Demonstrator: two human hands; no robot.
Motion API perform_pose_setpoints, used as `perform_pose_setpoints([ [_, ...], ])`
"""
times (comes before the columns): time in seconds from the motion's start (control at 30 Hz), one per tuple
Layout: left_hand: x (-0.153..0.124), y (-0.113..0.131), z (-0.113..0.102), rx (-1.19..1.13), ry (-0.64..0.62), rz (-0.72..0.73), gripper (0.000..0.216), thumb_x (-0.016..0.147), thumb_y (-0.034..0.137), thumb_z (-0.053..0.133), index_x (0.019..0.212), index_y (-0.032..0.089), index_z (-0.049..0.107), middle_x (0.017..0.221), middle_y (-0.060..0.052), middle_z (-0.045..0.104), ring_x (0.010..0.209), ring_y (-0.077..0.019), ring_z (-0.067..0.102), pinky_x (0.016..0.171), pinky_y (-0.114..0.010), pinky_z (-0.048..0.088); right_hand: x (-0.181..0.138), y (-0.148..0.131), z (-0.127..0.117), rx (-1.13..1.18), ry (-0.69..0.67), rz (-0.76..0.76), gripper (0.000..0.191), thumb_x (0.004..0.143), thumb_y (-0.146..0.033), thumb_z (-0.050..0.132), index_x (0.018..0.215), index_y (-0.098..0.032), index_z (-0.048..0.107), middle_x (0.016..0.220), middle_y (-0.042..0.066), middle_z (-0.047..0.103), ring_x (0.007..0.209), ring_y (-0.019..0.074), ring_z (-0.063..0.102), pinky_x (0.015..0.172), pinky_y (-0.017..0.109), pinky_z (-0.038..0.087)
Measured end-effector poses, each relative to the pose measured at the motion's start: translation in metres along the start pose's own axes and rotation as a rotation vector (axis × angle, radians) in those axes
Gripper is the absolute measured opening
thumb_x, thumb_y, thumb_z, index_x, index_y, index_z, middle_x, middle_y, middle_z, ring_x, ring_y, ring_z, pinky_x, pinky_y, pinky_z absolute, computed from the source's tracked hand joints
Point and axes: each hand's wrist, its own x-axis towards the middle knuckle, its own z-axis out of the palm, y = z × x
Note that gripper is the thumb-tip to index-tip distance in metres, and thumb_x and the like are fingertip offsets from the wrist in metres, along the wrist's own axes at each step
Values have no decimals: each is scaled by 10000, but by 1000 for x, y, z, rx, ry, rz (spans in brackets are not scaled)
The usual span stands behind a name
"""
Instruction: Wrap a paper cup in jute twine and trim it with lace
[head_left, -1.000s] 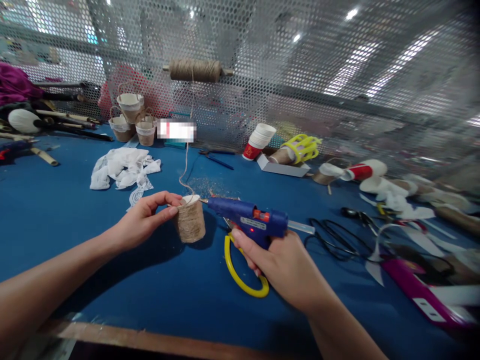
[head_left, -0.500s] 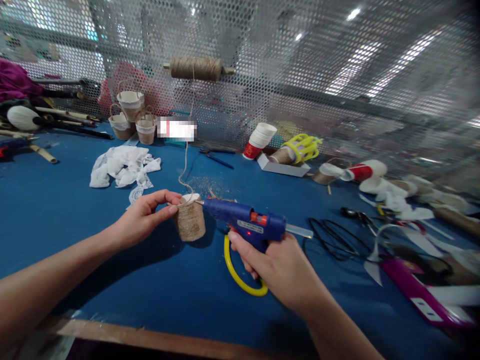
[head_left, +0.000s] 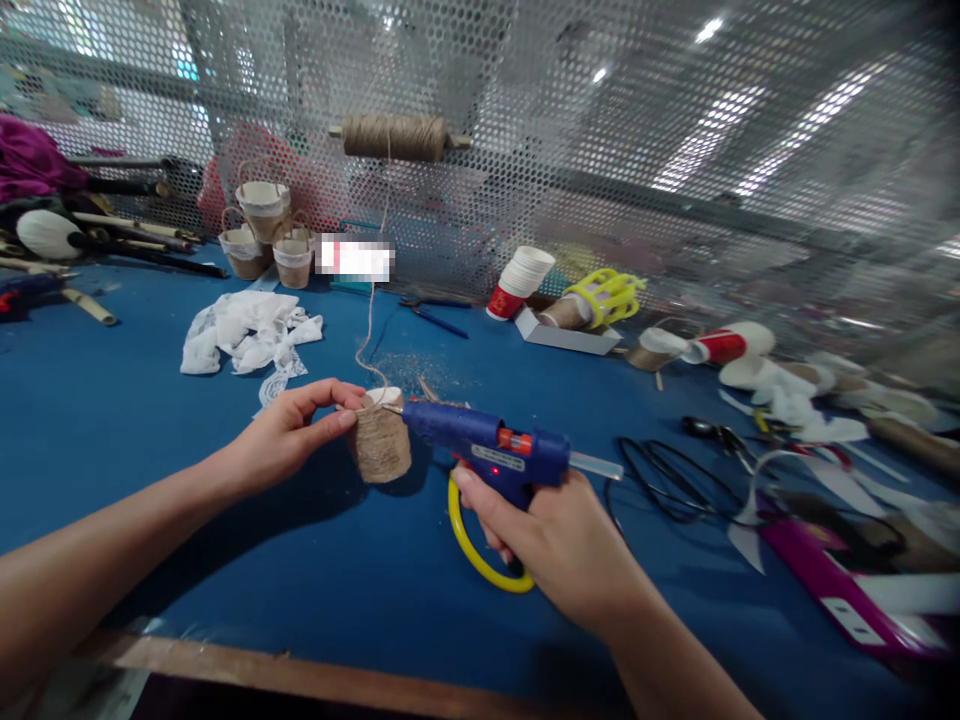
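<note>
My left hand (head_left: 289, 432) pinches a small paper cup wrapped in brown twine (head_left: 381, 440), holding it just above the blue table (head_left: 112, 420). A strand of twine (head_left: 370, 320) runs from the cup's rim up to a twine spool (head_left: 392, 137) on the mesh wall. My right hand (head_left: 559, 540) grips a blue hot glue gun (head_left: 487, 452) with a red light lit. Its nozzle touches the cup's upper rim. A yellow loop handle (head_left: 476, 555) lies on the table under my right hand.
White lace fabric (head_left: 247, 335) lies at the left. Twine-wrapped cups with handles (head_left: 266, 235) stand at the back left. Stacked paper cups (head_left: 521, 280), a yellow frame (head_left: 606, 295), black scissors (head_left: 675, 480) and a magenta tool (head_left: 840, 580) crowd the right side. A wooden table edge (head_left: 300, 680) runs in front.
The glue gun has moved left, so its nozzle now meets the cup's rim. My left hand and the cup have hardly moved.
</note>
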Motion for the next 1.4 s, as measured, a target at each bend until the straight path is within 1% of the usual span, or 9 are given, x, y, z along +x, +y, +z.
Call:
perform_pose_setpoints([
  [0.13,0,-1,-1,8,-7,-17,160,821,320,529,796,164,556,1023,-63,610,1067,-203,522,959,-359,356,1,-5,-6,19,-38,56,190,797,-316,510,685,-174,569,426,-41,495,394,110,488,408,234,417],
  [0.27,0,0,-2,1,-5,-29,164,816,329,534,796,168,558,1032,-63,611,1081,-212,516,967,-376,348,2,-2,-5,87,-54,99,221,788,-327,508,617,-187,501,402,-52,469,344,90,452,371,222,398],
  [0.43,0,-1,-2,6,1,-28,176,809,342,539,795,168,563,1034,-68,616,1083,-214,517,977,-392,339,5,2,-4,100,-55,130,242,781,-362,503,611,-191,483,385,-57,453,318,82,436,367,215,397],
  [0.63,1,-1,-3,19,6,-21,163,809,329,538,789,170,560,1034,-66,616,1063,-204,524,960,-381,348,7,-7,-8,97,-68,210,257,787,-364,504,603,-186,477,409,-45,473,364,85,475,396,206,422],
  [0.93,0,-1,-3,26,9,-19,196,801,362,549,784,166,557,1059,-77,600,1049,-213,530,928,-373,376,10,-2,-7,104,-64,223,257,780,-392,515,645,-174,512,411,-44,481,370,90,486,393,205,430],
  [1.13,0,-1,-3,34,4,-20,216,806,379,540,788,164,552,1048,-79,604,1034,-217,535,925,-372,382,7,-6,-8,106,-59,222,248,781,-375,513,633,-175,504,412,-48,472,366,88,476,390,207,419],
  [1.3,0,-1,-3,16,10,-25,194,808,362,544,794,169,561,1021,-65,613,1061,-209,525,953,-368,361,5,-3,-6,111,-62,188,251,780,-375,519,623,-181,492,405,-55,466,351,83,460,399,212,421],
  [1.4,0,-1,-2,7,14,-22,184,808,353,547,798,171,564,1021,-62,617,1073,-206,520,967,-366,348,4,-1,-5,121,-67,149,263,778,-371,516,595,-185,481,395,-55,461,334,80,442,368,211,397],
])
